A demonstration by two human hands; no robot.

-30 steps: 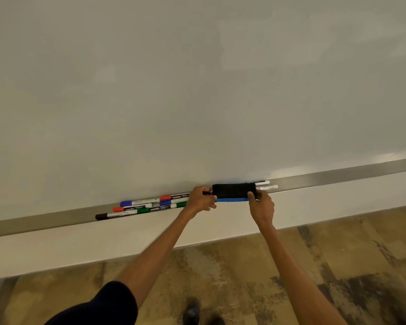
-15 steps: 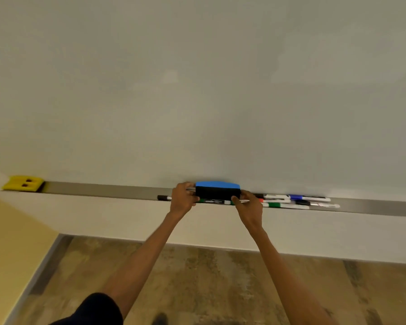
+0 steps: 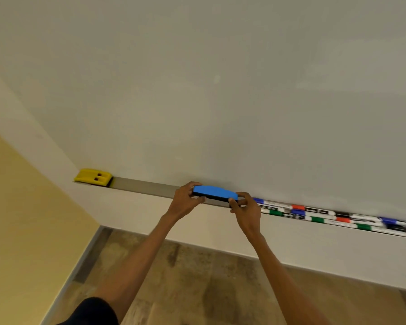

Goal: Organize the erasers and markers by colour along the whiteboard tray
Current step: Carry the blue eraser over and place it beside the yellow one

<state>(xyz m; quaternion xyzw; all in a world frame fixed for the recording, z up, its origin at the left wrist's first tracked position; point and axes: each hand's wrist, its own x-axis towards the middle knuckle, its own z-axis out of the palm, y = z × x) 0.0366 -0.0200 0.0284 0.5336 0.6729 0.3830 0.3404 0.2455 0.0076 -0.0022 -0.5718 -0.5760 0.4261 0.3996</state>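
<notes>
Two bare hands grip a blue eraser (image 3: 215, 192) by its ends: the left hand (image 3: 185, 201) pinches the left end, the right hand (image 3: 246, 210) the right end, holding it just over the metal whiteboard tray (image 3: 145, 186). To the right, markers (image 3: 326, 215) with blue, red, green and black caps lie in rows along the tray. A yellow eraser (image 3: 93, 177) sits at the tray's far left end, below the whiteboard (image 3: 220, 90).

Blue eraser (image 3: 215, 192) between both hands over the tray (image 3: 145, 186), markers (image 3: 314, 213) just right.
</notes>
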